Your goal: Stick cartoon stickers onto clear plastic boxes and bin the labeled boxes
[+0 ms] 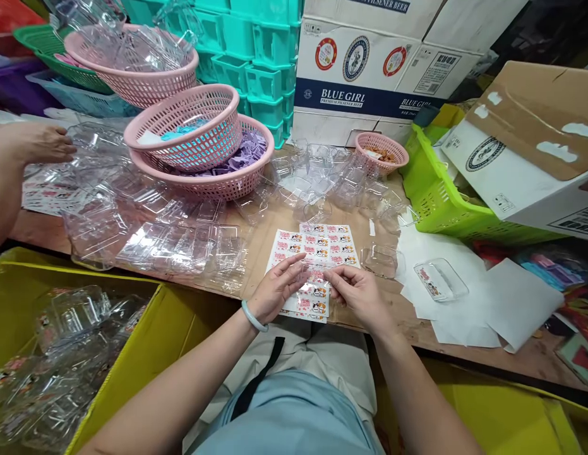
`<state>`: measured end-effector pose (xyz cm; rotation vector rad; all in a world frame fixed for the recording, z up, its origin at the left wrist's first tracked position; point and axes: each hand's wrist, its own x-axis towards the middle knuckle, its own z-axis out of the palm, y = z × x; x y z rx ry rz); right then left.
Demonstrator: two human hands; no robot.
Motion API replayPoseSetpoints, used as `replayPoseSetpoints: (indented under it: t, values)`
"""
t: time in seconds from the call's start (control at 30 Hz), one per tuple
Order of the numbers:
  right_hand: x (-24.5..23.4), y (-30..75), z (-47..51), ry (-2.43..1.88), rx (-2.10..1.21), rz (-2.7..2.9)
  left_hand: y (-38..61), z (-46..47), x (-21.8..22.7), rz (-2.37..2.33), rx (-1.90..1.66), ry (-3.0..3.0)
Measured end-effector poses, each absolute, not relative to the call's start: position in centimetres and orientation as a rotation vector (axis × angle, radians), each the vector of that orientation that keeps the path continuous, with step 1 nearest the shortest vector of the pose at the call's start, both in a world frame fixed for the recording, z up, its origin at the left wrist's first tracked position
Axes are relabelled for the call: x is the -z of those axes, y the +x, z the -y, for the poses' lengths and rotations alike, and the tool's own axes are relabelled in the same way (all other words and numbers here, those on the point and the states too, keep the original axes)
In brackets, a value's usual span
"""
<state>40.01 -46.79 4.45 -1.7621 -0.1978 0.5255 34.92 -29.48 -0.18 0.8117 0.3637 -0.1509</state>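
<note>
At frame centre, your bare left hand (273, 289) extends its fingers; your bare right hand (360, 293) curls narrowly. Both overhang white rectangular paper cat-sticker sheets (317, 245). Any grip cannot be determined.

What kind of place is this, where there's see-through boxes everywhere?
It looks like a small packing workshop, perhaps: there are heaps of clear plastic boxes, sheets of cat stickers and a pink basket of purple pieces.

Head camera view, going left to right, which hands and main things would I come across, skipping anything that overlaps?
Another person's hand → pink basket holding blue pieces → the wearer's left hand → the wearer's right hand → stickered clear container.
</note>
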Motion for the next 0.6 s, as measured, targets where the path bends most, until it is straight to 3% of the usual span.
replayPoseSetpoints:
  t: [0.6]
  values:
    - [-5.47, 40.44, 45.97, -1.904, -0.567, 0.310, 34.73, 29.50, 0.27, -0.367, 0.143, 0.819]
